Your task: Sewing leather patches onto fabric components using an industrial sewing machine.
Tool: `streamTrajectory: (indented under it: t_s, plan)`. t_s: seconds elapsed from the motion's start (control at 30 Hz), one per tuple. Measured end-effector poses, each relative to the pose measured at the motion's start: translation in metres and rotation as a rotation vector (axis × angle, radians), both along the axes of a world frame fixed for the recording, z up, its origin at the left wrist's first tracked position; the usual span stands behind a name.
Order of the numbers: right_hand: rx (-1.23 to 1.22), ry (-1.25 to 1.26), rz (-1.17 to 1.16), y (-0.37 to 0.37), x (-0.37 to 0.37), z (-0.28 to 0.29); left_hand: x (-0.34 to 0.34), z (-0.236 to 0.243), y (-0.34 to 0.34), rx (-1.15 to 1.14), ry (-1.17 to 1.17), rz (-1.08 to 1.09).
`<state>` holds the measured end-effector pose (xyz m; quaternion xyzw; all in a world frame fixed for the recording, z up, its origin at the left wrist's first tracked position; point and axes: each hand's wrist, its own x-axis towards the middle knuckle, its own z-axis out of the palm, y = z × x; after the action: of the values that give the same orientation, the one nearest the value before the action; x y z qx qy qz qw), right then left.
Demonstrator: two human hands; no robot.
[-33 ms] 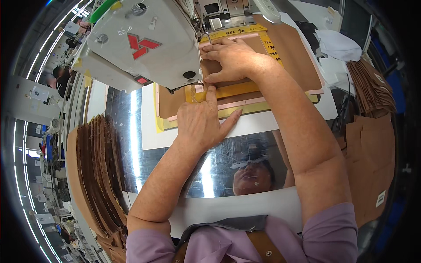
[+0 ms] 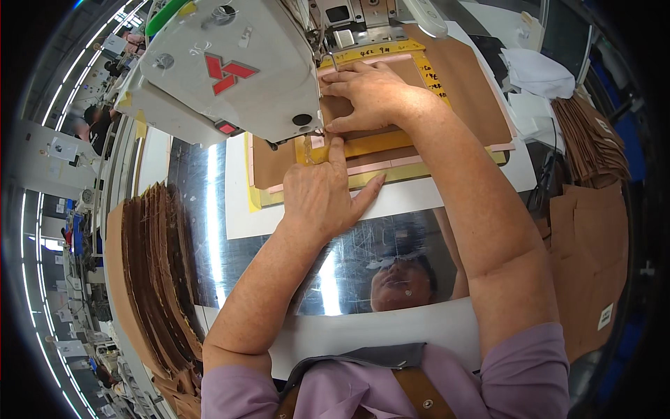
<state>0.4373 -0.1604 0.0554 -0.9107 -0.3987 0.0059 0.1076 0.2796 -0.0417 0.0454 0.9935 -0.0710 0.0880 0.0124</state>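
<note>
A white sewing machine head fills the upper left, its needle area just left of my fingers. Beneath it lies a brown fabric piece with pale pink strips along its edges. A yellow frame-shaped template with handwriting rests on the fabric. My right hand presses down inside the template, fingers spread, thumb close to the needle area. Nearer to me, my left hand has its index finger stretched onto the template's near left corner and its thumb out on the near border. Its remaining fingers are bent. Neither hand grips anything.
Folded brown pieces stand stacked at the left. More brown pieces lie at the right, beside a white cloth. A white sheet sits under the work, over a shiny metal tabletop.
</note>
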Motion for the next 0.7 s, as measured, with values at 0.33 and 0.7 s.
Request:
streamTrajectory:
  t_s: [0.33, 0.7]
  plan:
    - [-0.097, -0.010, -0.028, 0.003, 0.002, 0.004, 0.000, 0.003, 0.002, -0.011, -0.033, -0.042]
    - [-0.219, 0.057, -0.045, 0.014, 0.006, 0.017, 0.005, -0.002, 0.008, -0.027, -0.073, -0.052]
